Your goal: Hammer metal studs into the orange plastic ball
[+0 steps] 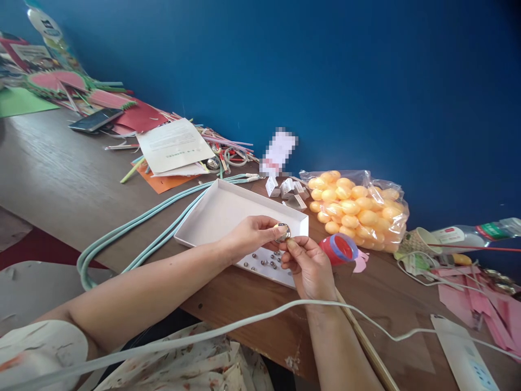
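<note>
My left hand (251, 234) and my right hand (308, 267) meet over the near corner of a shallow white tray (220, 212). Between their fingertips they pinch a small round shiny metal piece (282, 232), a bell or button. My left thumb and forefinger close on it from the left. My right thumb and fingers touch it from below and right. Several tiny metal beads (264, 263) lie in the tray just beneath my hands.
A bag of orange balls (356, 209) lies at the back right, with a red and blue tape roll (340, 248) beside it. Teal cords (134, 231) run left of the tray. Papers and straws (173, 146) lie behind. A white cable (244, 323) crosses in front.
</note>
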{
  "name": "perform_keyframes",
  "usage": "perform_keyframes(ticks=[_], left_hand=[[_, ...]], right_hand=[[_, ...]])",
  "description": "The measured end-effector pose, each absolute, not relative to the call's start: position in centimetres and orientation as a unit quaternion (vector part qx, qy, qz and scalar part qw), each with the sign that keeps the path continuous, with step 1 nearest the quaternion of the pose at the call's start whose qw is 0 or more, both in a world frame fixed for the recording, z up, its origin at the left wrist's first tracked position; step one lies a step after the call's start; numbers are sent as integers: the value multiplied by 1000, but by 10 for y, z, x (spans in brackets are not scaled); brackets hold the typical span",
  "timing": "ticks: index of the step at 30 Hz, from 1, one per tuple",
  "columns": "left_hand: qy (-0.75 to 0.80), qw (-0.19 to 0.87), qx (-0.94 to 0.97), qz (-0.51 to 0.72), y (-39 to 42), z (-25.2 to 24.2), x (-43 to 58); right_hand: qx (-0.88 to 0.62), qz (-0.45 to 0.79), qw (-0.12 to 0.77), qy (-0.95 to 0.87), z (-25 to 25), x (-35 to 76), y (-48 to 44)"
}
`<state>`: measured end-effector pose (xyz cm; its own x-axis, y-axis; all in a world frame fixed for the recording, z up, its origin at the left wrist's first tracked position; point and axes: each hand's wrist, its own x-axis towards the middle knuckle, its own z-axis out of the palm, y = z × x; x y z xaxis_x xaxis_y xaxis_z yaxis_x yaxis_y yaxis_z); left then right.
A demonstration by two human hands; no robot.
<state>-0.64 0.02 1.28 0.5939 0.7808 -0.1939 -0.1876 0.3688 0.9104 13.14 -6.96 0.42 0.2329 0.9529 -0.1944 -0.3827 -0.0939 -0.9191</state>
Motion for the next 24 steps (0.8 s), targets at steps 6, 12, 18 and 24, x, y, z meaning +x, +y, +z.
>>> perform_keyframes(ticks=[6,12,18,24], left_hand=[[310,761,472,318,0,9,-6],[322,758,468,321,-2,12,-6],[326,754,465,329,-2,13,-6],[328,749,471,330,-4,15,-5]], right_hand=[[-498,535,612,-301,3,131,-70],[-506,527,609,-309,2,132,-71],[-506,524,608,-315,1,133,-70],[-512,519,603,-323,2,134,-70]])
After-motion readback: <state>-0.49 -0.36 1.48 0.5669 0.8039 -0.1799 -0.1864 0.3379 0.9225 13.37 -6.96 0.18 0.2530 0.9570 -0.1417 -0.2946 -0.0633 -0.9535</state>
